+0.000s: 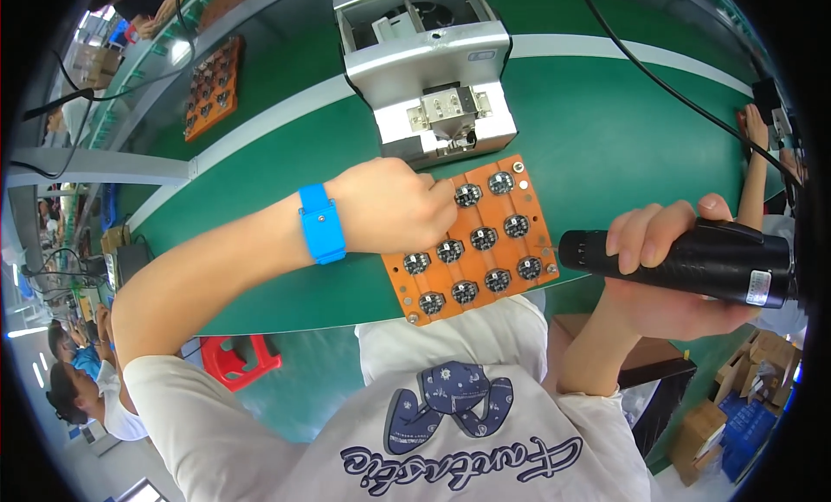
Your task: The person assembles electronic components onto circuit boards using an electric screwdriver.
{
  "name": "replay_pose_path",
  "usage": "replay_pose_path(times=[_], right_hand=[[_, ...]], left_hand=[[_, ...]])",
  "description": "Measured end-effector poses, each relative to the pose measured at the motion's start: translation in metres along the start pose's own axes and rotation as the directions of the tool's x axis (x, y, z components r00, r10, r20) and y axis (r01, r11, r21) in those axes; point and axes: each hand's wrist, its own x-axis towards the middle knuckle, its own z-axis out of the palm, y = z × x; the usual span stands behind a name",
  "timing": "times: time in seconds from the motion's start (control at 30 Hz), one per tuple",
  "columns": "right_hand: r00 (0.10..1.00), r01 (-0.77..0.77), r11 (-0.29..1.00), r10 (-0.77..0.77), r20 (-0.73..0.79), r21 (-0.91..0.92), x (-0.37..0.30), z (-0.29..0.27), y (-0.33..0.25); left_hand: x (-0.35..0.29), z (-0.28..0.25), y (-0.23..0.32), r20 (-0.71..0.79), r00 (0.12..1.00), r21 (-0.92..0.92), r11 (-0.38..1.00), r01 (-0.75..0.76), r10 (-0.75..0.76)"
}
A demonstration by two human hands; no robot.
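Observation:
An orange tray (500, 209) lies tilted on the bench at its near edge, with several round black circuit boards (483, 238) seated in rows. My left hand (394, 206), a blue strap (322, 225) around its wrist, is closed over the tray's upper left corner. Its fingertips are hidden behind the knuckles, so what they pinch cannot be made out. To the right of the tray, my right hand (662, 251) is wrapped around a black electric screwdriver (701, 258). The screwdriver lies level, its thin bit pointing left at the tray's right edge.
Just beyond the tray stands a silver screw-feeder machine (424, 69). A second orange tray (213, 88) rests at the far left. A black cable (666, 86) crosses the upper right. Cardboard boxes (699, 437) and a red stool (241, 362) stand below the bench. Other people work nearby.

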Motion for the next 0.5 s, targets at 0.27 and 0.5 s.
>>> replay_pose_path(times=[0.27, 0.5], right_hand=[[0.995, 0.054, 0.996, -0.048, -0.083, 0.075, -0.007, -0.002, 0.000], [0.993, 0.037, 0.993, -0.024, -0.111, 0.115, -0.009, -0.001, 0.003]], left_hand=[[-0.009, 0.007, -0.001, -0.064, 0.996, 0.095, 0.994, -0.056, 0.062], [-0.014, 0.004, 0.008, -0.074, 0.997, 0.087, 0.995, 0.042, -0.036]])
